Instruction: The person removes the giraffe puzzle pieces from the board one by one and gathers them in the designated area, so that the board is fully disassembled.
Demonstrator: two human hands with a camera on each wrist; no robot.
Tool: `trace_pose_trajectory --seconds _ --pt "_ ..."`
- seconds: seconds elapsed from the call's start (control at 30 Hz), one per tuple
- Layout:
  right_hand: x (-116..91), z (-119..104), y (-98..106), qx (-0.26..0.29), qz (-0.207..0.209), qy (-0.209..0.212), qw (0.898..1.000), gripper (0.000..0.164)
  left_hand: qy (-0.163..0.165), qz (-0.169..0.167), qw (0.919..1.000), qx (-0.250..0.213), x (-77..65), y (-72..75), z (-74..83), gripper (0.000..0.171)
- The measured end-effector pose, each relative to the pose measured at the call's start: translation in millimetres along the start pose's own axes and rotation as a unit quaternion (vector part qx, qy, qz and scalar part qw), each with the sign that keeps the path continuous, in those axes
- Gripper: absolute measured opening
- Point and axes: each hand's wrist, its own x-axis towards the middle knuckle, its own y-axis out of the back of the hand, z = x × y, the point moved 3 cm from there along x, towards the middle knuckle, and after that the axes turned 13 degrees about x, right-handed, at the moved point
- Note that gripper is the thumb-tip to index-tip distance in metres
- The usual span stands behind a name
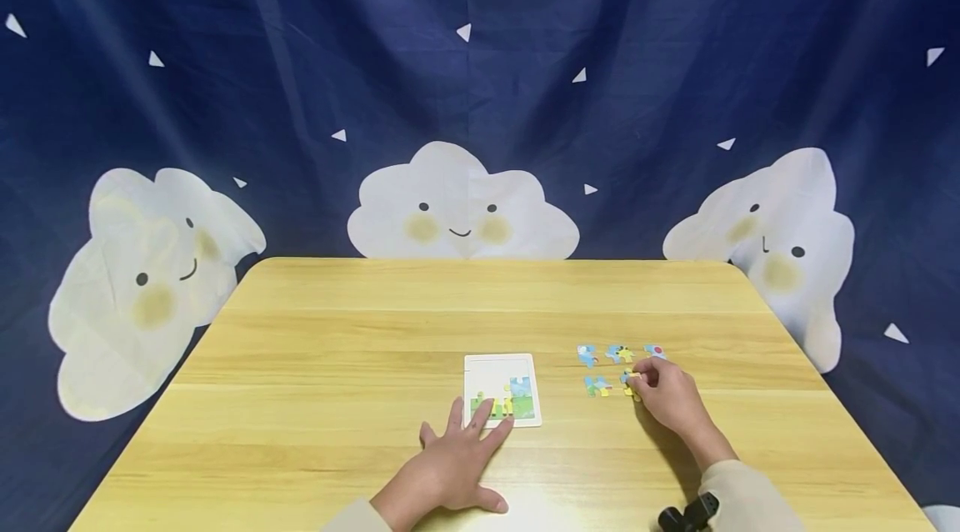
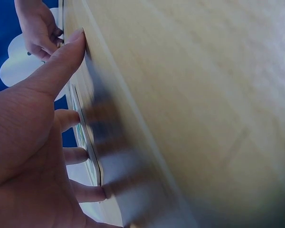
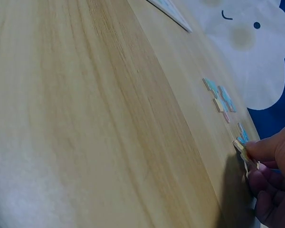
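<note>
A white puzzle tray lies on the wooden table, with green, yellow and blue pieces filling its lower and right parts. My left hand spreads its fingers straight over the tray's lower left edge, fingertips touching it. To the right of the tray, my right hand pinches a yellow and blue puzzle piece between thumb and fingers. Loose pieces lie around it: a blue-and-white piece, a blue-yellow piece, a piece with a red spot and a green-blue piece.
The light wooden table spreads out on all sides of the tray. Behind it hangs a dark blue curtain with smiling clouds. A black device sits by my right sleeve at the near side.
</note>
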Motion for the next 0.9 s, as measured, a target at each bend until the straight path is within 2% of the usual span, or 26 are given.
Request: trace_pose_trajectory --seconds 0.63,0.9 --pt "0.6 3.3 -0.6 -0.005 0.005 0.006 1.000 0.018 0.007 -0.005 1.0000 0.004 2.5 -1.3 1.1 0.099" --pt "-0.8 -4.5 -0.3 0.002 0.012 0.008 1.000 0.022 0.008 -0.007 0.9999 0.003 1.5 -0.1 1.3 0.098"
